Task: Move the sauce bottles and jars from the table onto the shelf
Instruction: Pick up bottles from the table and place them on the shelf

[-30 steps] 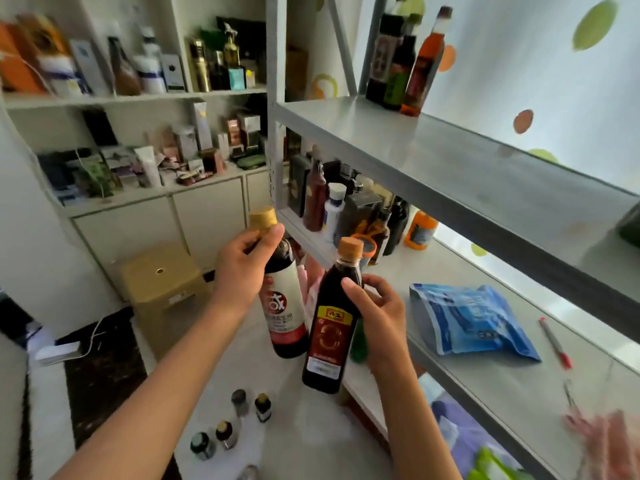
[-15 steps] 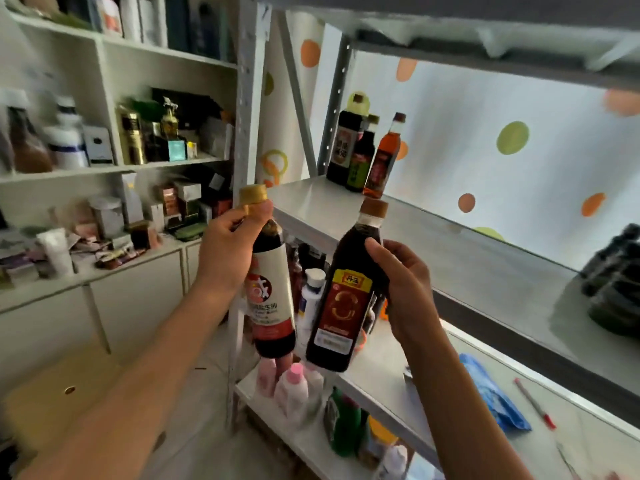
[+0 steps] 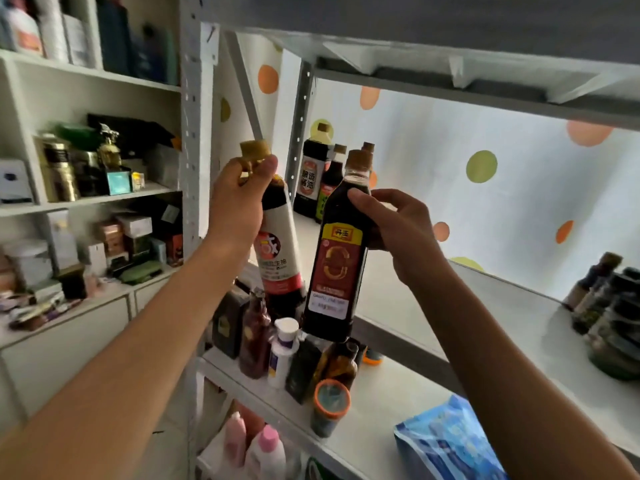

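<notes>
Two gripped bottles hover before shelf edge.

A white wall dotted with orange and green circles fills the background on the right. At the lower right a crinkled blue plastic pouch lies flat. Two pink-capped white squeeze bottles stand side by side at the bottom edge of the view. To the left, a white wooden cabinet carries open tiers crowded with goods: a gold metal tin stands upright beside a small teal box, and below them small cardboard cartons sit crowded together, their print too blurred to read.
</notes>
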The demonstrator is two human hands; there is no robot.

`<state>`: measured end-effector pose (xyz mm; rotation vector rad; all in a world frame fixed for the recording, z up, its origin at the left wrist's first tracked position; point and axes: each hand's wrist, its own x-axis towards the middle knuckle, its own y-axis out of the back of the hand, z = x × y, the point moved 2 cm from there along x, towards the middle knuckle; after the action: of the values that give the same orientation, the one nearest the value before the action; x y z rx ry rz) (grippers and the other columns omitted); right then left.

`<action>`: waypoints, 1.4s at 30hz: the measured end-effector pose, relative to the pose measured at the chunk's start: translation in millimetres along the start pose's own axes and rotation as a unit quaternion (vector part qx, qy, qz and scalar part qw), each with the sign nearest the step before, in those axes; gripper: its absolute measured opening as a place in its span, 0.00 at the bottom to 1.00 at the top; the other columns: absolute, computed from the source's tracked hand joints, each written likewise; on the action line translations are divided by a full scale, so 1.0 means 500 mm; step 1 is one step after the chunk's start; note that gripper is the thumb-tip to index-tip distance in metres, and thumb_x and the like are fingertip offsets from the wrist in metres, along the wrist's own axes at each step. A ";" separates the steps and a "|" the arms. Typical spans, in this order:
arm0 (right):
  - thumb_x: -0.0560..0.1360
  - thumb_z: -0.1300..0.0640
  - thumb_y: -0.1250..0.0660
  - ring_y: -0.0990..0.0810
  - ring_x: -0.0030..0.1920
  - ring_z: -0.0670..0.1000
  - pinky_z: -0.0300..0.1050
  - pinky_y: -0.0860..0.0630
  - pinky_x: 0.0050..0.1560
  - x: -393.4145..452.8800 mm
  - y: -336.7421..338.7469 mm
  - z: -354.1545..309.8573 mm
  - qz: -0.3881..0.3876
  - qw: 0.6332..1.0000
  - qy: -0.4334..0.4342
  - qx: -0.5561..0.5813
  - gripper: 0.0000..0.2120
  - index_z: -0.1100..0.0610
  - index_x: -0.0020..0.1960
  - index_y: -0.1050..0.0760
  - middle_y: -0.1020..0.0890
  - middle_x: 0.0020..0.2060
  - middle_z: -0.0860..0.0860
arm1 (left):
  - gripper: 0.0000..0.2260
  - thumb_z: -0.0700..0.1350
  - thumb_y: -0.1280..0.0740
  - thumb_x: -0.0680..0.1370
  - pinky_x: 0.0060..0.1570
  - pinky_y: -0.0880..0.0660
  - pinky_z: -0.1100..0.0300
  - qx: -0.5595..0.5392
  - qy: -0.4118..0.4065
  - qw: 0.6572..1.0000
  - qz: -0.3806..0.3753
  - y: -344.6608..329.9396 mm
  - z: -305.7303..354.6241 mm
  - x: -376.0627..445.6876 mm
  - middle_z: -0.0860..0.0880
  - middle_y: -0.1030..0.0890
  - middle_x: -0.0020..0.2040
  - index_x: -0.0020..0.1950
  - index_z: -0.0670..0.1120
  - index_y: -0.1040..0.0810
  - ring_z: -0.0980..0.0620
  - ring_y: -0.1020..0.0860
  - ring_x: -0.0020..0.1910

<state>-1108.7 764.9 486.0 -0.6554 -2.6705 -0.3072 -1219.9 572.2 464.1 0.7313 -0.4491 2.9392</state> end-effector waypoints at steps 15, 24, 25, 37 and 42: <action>0.70 0.47 0.22 0.14 0.36 0.47 0.47 0.18 0.40 0.415 0.030 0.154 0.033 0.997 0.033 -0.064 0.10 0.52 0.38 0.17 0.14 0.34 0.47 | 0.04 0.49 0.25 0.73 0.41 0.24 0.65 0.078 -0.015 0.996 -0.032 -0.192 -0.219 0.409 0.52 0.15 0.40 0.44 0.50 0.17 0.55 0.16 0.41; 0.76 0.48 0.28 0.15 0.44 0.48 0.51 0.17 0.47 0.514 -0.027 0.233 0.046 0.991 0.070 -0.103 0.08 0.52 0.50 0.18 0.15 0.44 0.49 | 0.07 0.48 0.26 0.74 0.44 0.22 0.64 0.107 -0.048 0.993 -0.015 -0.233 -0.329 0.522 0.54 0.15 0.45 0.51 0.49 0.16 0.57 0.16 0.44; 0.76 0.48 0.28 0.16 0.44 0.49 0.50 0.17 0.47 0.520 -0.035 0.239 0.047 0.991 0.072 -0.107 0.08 0.52 0.50 0.18 0.16 0.46 0.50 | 0.07 0.48 0.27 0.74 0.46 0.21 0.60 0.118 -0.048 0.992 -0.012 -0.237 -0.335 0.534 0.52 0.15 0.45 0.51 0.49 0.16 0.55 0.16 0.45; 0.76 0.47 0.28 0.19 0.39 0.36 0.27 0.26 0.34 0.567 -0.111 0.262 0.081 0.991 0.085 -0.067 0.12 0.49 0.58 0.21 0.19 0.40 0.38 | 0.13 0.51 0.33 0.79 0.45 0.24 0.59 0.251 -0.089 0.963 -0.028 -0.261 -0.361 0.594 0.47 0.17 0.45 0.52 0.41 0.18 0.49 0.19 0.45; 0.77 0.51 0.28 0.21 0.39 0.34 0.24 0.28 0.33 0.593 -0.159 0.261 0.104 0.988 0.101 -0.056 0.11 0.52 0.58 0.21 0.21 0.40 0.38 | 0.15 0.54 0.35 0.80 0.43 0.31 0.68 0.287 -0.094 0.953 -0.018 -0.253 -0.369 0.588 0.49 0.19 0.51 0.57 0.44 0.21 0.53 0.22 0.48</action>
<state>-1430.2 853.2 477.7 -0.8814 -2.3817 -0.4431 -1543.6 750.0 479.6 1.0598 0.4356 2.9829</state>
